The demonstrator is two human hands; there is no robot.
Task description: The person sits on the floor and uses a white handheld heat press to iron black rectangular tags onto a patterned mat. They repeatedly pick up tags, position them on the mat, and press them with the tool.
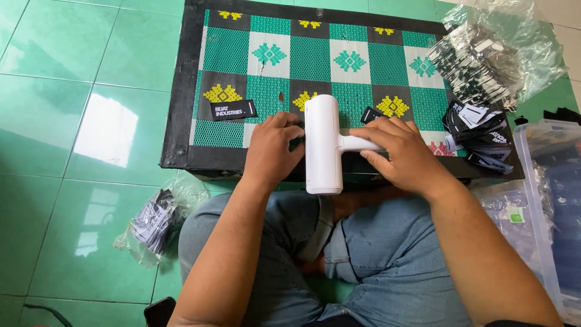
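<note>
Right hand [404,156]: wrapping loosely around the side handle of the white handheld device [323,144], fingers curling over it, thumb lying along the near side.
Left hand [270,149]: pressing down on the board just left of the device, fingers bent and closed, fingertips touching the device's left edge; pinning something small and dark underneath, too hidden to tell.
White handheld device: lying lengthwise on the near edge of the board, between both hands, its lower end hanging over the edge above the lap.
Board [176,115]: sitting low on the floor, black-rimmed, carrying a green, grey and white checked cloth with yellow and teal diamond motifs.
Single black label [233,109]: lying flat on the cloth, left of the left hand, well apart from it.
Loose pile of black labels [481,136]: spreading over the right corner of the board, near the right hand.
Clear bag of labels [496,57]: resting at the far right corner.
Second bag of labels [156,219]: lying on the green tiled floor [60,121] beside the left knee.
Clear plastic bin [548,200]: standing at the right edge.
Jeans [375,254]: covering crossed legs below the board.
</note>
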